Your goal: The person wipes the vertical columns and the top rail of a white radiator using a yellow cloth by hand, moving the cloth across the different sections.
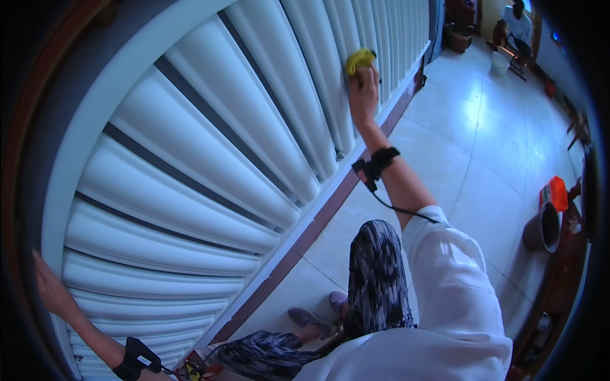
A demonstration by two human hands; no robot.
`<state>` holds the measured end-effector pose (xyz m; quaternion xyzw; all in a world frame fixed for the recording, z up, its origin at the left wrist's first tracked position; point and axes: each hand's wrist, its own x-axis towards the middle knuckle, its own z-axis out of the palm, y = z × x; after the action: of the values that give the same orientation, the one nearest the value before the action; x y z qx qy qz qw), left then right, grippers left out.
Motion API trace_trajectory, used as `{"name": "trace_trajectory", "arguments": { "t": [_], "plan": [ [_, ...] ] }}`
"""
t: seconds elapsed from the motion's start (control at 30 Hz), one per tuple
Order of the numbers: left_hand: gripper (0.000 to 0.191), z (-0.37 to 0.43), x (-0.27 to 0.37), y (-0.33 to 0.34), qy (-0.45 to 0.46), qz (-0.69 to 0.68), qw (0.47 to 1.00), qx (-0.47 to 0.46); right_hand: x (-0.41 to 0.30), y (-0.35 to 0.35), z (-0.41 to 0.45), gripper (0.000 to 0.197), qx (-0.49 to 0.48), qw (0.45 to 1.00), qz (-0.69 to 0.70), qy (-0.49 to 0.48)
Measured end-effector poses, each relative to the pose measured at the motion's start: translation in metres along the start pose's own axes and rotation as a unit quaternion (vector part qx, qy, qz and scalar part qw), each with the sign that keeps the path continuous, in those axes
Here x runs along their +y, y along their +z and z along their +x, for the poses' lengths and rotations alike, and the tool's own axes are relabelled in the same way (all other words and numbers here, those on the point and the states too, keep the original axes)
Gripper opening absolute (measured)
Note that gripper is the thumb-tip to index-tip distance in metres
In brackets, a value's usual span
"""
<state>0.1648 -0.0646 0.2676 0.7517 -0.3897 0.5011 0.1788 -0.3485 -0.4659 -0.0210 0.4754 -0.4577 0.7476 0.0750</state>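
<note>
A large white slatted radiator panel [200,143] with rounded upright bars fills the left and upper middle of the head view. My right hand [364,90] is stretched forward, gripping a yellow cloth [360,59] against the bars near the panel's far part. At the far left, my left hand [50,288] lies against the panel's white outer frame [55,228]. Its fingers run towards the dark picture rim, so their grip is unclear. Black straps [376,166] with cables sit on both my forearms.
A brown skirting strip [305,238] runs below the panel, beside pale floor tiles [457,152]. To the right lie a tipped dark bucket [542,231] and an orange container [555,194]. Farther back, a person [517,28] sits near a whitish bucket [500,64].
</note>
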Motion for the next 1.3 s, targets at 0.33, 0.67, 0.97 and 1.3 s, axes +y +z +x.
{"name": "trace_trajectory", "arguments": {
  "t": [0.33, 0.67, 0.97, 1.3],
  "plan": [
    [0.053, 0.005, 0.013, -0.003, 0.008, -0.032, 0.999, 0.0, 0.088, -0.06, -0.13, 0.008, -0.185, 0.966, -0.163, 0.081],
    [0.06, 0.005, 0.015, 0.008, 0.043, -0.07, 0.996, -0.022, 0.116, -0.13, -0.035, 0.022, -0.714, 0.569, -0.391, 0.113],
    [0.06, 0.009, -0.001, 0.023, 0.074, -0.001, 0.997, 0.014, 0.125, -0.114, -0.045, 0.056, -0.402, 0.87, -0.202, 0.201],
    [0.055, 0.003, 0.007, 0.015, 0.034, 0.042, 0.997, 0.059, 0.113, -0.076, -0.09, 0.05, -0.441, 0.851, -0.248, 0.139]
  ]
}}
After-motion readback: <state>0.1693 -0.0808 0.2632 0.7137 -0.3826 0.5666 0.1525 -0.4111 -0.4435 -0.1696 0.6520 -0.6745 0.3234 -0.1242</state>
